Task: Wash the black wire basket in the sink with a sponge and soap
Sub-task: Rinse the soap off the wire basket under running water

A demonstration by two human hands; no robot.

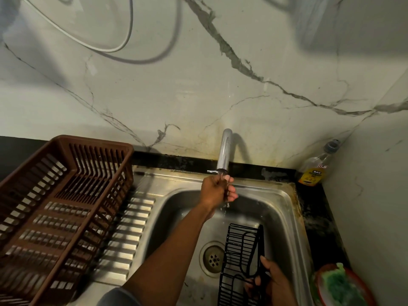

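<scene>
Fingers of the right hand [272, 281] are clamped on the near right rim of the black wire basket [238, 257], thumb laid over the top wire. This grip holds the basket lengthwise in the right half of the steel sink [293, 217]. Its near end runs off the bottom edge of the view and its far end points towards the tap [224, 151]. The basket's left side lies just beside the drain [213, 259]. Its right side is near the sink's right wall, leaving only a narrow strip of steel, and the wider room is on the left, around the drain.

A green sponge [337, 283] lies in a red bowl [364, 288] on the black tabletop [320, 217], right of the sink rim. On the left, a brown slatted dish rack [66, 206] sits tilted on the ribbed drainboard [132, 228], one corner close to the sink's left edge.

Further back, the left hand [217, 191] is directly under the tap's spout in running water. Its grip is curled in on itself and holds nothing.

In the far right corner a clear bottle [315, 168] with a grey cap stands against the marble wall [154, 96]. Its yellow label seems to begin "BAY", and the rest is too small to read. A white cable [88, 40] loops across the wall above.
</scene>
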